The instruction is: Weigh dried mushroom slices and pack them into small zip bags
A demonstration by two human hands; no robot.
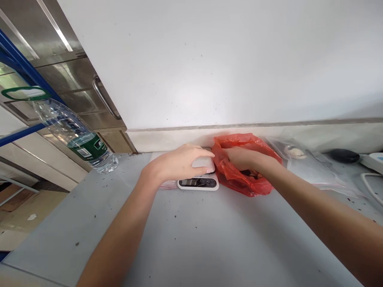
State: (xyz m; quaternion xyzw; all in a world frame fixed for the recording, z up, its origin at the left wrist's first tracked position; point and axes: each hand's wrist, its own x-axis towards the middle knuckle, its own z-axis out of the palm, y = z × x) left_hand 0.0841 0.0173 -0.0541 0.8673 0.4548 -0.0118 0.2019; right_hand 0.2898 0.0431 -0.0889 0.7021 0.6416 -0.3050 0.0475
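Note:
My left hand [187, 161] rests over a small white digital kitchen scale [213, 185]. Its thumb and forefinger are spread apart, with nothing visible gripped between them, and their tips come close to a red plastic bag [227, 175]. Black buttons and a small display show on the scale's front; much of its top is covered by the hand. My right hand [239, 157] reaches down inside the open mouth of the red bag, so its fingers are hidden. Some brownish pieces [253, 173] show within the bag beneath the wrist, too unclear to name.
A large water bottle [86, 145] with a green handle stands on the left of the grey table [185, 239]. Clear plastic bags [314, 169], one with a pale item inside, lie right of the red bag. A black object [344, 155] and white cable [369, 185] sit far right.

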